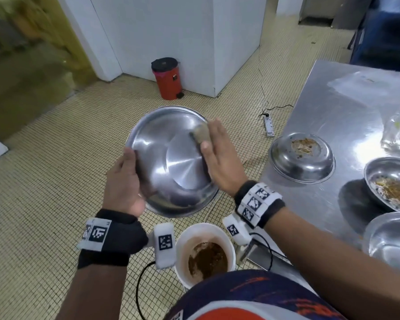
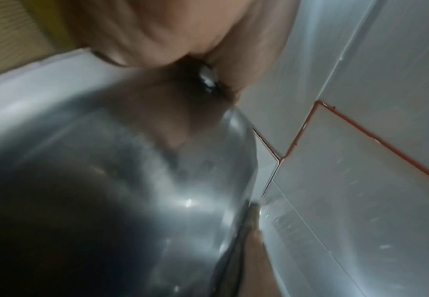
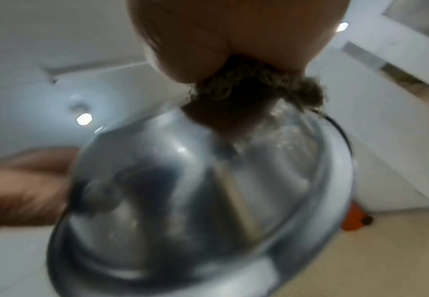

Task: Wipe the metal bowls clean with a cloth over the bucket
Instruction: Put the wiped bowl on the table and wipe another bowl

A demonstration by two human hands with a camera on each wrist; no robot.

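Head view shows, from left to right, the left hand curled round the left rim of a metal bowl, thumb inside and fingers behind, tilting the bowl's inside toward the person above the tiled floor. The right hand lies against the bowl's right inner wall with fingers nearly straight, pressing a small brownish cloth against the metal; the right wrist view shows the cloth bunched under the fingers. The white bucket, holding brown slops, stands lower and nearer, close to the person's body, so the bowl hangs slightly beyond it rather than straight above. Farther right, on the steel table, two soiled bowls wait, along with a third that looks clean. The held bowl's base already shines, so the wipe seems nearly complete. To do it well, the person would likely bring the bowl back over the bucket, sweep the cloth along the wall and rim while the left hand turns the bowl, and keep a firm grip on the slick metal.
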